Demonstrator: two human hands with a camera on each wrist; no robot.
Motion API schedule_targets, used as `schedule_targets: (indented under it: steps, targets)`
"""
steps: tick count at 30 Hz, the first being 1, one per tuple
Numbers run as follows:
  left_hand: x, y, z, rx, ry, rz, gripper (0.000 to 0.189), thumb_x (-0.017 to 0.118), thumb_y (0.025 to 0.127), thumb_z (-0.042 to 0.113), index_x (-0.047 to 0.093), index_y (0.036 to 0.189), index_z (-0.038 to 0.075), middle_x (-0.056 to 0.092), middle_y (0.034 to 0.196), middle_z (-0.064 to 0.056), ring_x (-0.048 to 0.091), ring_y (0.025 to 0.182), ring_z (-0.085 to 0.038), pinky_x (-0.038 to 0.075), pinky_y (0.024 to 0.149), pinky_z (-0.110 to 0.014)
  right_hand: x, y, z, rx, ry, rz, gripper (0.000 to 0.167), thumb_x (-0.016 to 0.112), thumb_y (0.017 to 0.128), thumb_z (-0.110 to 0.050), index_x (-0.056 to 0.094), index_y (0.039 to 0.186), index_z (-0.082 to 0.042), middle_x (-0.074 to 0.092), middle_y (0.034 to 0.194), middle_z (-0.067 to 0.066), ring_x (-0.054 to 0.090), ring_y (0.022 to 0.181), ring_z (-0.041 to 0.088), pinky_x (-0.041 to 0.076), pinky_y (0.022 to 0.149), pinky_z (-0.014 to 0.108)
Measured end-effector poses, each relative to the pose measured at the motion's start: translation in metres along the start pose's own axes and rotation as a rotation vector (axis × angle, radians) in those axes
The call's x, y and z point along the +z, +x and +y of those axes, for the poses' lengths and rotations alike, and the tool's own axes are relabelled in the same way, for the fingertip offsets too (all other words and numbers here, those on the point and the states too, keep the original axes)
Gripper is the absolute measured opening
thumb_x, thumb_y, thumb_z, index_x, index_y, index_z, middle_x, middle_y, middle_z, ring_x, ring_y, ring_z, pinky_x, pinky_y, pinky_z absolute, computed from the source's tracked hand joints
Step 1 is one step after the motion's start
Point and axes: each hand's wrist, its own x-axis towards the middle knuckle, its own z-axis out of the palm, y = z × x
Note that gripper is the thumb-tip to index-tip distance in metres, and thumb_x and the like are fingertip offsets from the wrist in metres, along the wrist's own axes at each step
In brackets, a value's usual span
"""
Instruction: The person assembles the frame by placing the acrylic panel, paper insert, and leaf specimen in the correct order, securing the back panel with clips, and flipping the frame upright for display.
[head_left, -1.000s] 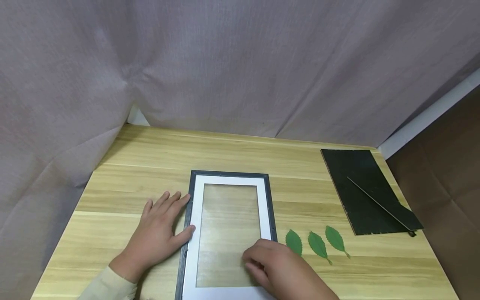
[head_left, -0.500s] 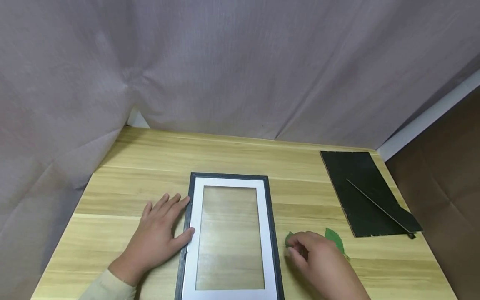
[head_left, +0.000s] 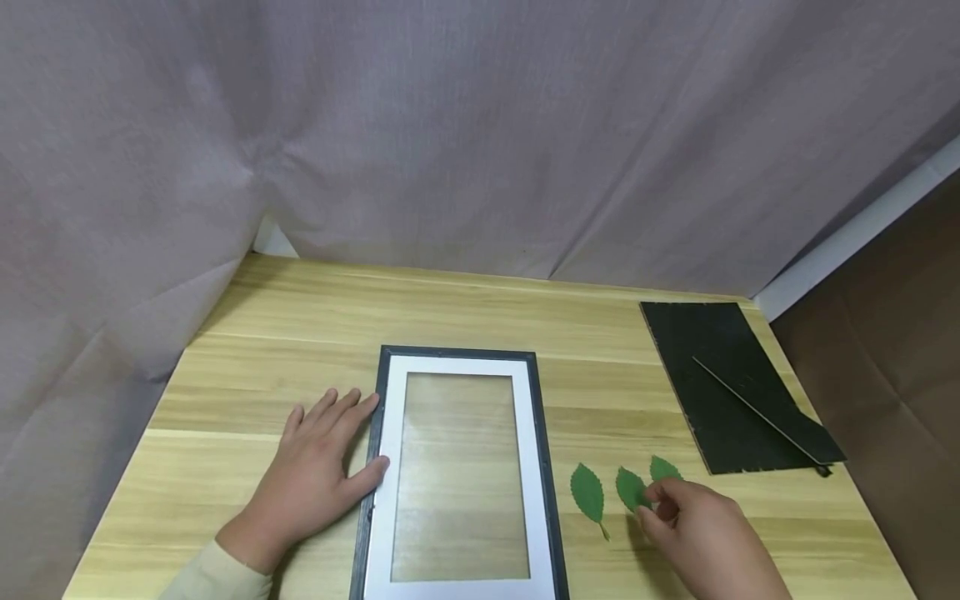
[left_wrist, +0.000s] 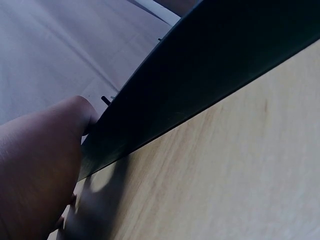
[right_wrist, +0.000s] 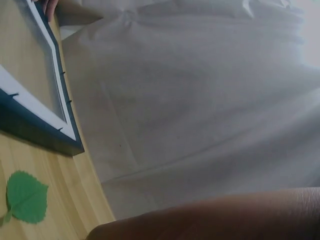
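A dark picture frame [head_left: 545, 467] with a white mat [head_left: 454, 364] and a clear pane lies on the wooden table. Fingers spread, my left hand [head_left: 311, 475] rests along its left side, the thumb on the rim. To the right of the frame lie three green serrated leaves: a left leaf [head_left: 587, 490], a middle leaf [head_left: 628, 486] and a right leaf [head_left: 663, 467]. My right hand [head_left: 708, 529] is at the middle leaf with thumb and index finger curved to its edge; whether they pinch it cannot be seen. That hand covers the lower parts of the middle and right leaves.
A black backing board [head_left: 705, 350] lies at the right of the table [head_left: 315, 308], its stand flap [head_left: 810, 435] sticking up. A grey cloth [head_left: 450, 150] hangs behind the table, and a brown panel [head_left: 885, 367] stands on the right.
My right hand has moved right, from above the frame's pane, past the left leaf, to the middle leaf. The left leaf is uncovered again. My left hand stays on the frame.
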Motion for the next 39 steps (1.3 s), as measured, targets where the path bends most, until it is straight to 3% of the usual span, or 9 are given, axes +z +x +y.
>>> schedule_targets:
  steps: [6,12,17,26,39]
  targets:
    - [0.0,0.0,0.0,0.003,0.002,0.004,0.079,0.074,0.102,0.058,0.05,0.171,0.027,0.056,0.171,-0.015,0.045,0.163,-0.05,0.026,0.127,-0.083,0.0,0.002,0.007,0.049,-0.018,-0.037,0.027,0.091,0.095,-0.032,0.077,0.1,-0.009,0.069,0.083,-0.004,0.064,0.078,0.016,0.059,0.073,0.042]
    - [0.0,0.001,0.0,0.002,0.0,0.008,0.079,0.075,0.102,0.057,0.051,0.17,0.026,0.056,0.171,-0.015,0.045,0.163,-0.05,0.026,0.127,-0.083,0.001,0.001,0.013,0.062,-0.042,-0.077,0.031,0.089,0.095,-0.036,0.069,0.09,-0.013,0.059,0.076,-0.002,0.055,0.073,0.018,0.046,0.067,0.036]
    - [0.0,0.002,0.0,0.008,-0.002,0.012,0.08,0.076,0.101,0.056,0.051,0.17,0.026,0.056,0.171,-0.015,0.045,0.162,-0.05,0.026,0.126,-0.084,0.003,0.001,0.016,0.051,-0.051,-0.07,0.033,0.087,0.096,-0.037,0.064,0.084,-0.017,0.059,0.075,-0.005,0.054,0.073,0.017,0.047,0.068,0.035]
    - [0.0,0.001,0.0,0.007,-0.002,0.014,0.08,0.077,0.101,0.056,0.051,0.17,0.027,0.057,0.17,-0.015,0.045,0.162,-0.05,0.026,0.126,-0.083,0.007,0.004,0.019,0.076,-0.03,-0.097,0.028,0.086,0.096,-0.032,0.066,0.083,-0.017,0.062,0.076,-0.005,0.057,0.073,0.016,0.048,0.069,0.035]
    - [0.001,0.001,-0.001,0.012,-0.001,0.018,0.079,0.077,0.101,0.056,0.051,0.17,0.026,0.057,0.169,-0.015,0.046,0.162,-0.05,0.027,0.126,-0.083,0.012,0.006,0.022,0.035,-0.031,-0.095,0.023,0.082,0.097,-0.023,0.064,0.084,-0.016,0.059,0.074,-0.004,0.054,0.071,0.016,0.045,0.067,0.035]
